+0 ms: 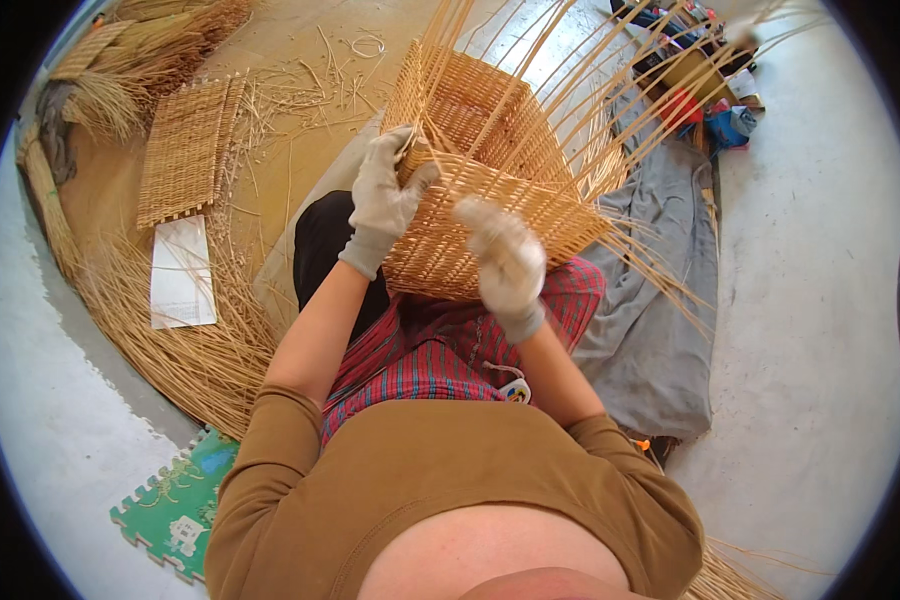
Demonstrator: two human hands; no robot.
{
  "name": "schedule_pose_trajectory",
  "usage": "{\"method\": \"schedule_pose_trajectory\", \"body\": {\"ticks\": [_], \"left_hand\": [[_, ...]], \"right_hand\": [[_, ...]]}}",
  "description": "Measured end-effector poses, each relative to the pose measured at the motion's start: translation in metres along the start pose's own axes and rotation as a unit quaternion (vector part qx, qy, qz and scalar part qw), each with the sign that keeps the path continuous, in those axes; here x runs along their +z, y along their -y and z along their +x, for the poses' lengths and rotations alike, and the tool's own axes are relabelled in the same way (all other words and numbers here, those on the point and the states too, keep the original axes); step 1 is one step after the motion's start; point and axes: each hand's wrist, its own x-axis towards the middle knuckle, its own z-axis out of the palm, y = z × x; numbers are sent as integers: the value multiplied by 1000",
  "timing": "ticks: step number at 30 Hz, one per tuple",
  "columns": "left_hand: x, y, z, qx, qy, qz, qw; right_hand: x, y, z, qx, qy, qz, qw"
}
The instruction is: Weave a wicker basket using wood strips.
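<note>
A half-woven wicker basket [558, 215] rests tilted on my lap, its long loose canes [540, 55] fanning up and to the right from its edges. My left hand [382, 200], in a whitish work glove, is closed on the basket's near left corner, with the thumb toward the rim. In a matching glove, my right hand [508, 262] is in front of the basket's near wall. Motion blurs its fingers, so I cannot tell whether they hold a cane or touch the weave.
To the left lie a flat woven panel [192, 150], a white sheet [182, 280] and a long bundle of canes [160, 335]. Cane scraps litter the far floor. A grey cloth [655, 330] spreads on the right, below a blue container [730, 127]. A green foam mat [170, 510] is at lower left.
</note>
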Motion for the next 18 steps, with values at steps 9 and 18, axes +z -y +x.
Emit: {"method": "schedule_pose_trajectory", "body": {"ticks": [9,18], "left_hand": [[0,-26,-10,-89,-82,-285,951],[-14,7,44,-276,67,-303,910]], "right_hand": [[67,24,40,-263,163,-32,950],[50,-27,141,-51,77,-9,996]]}}
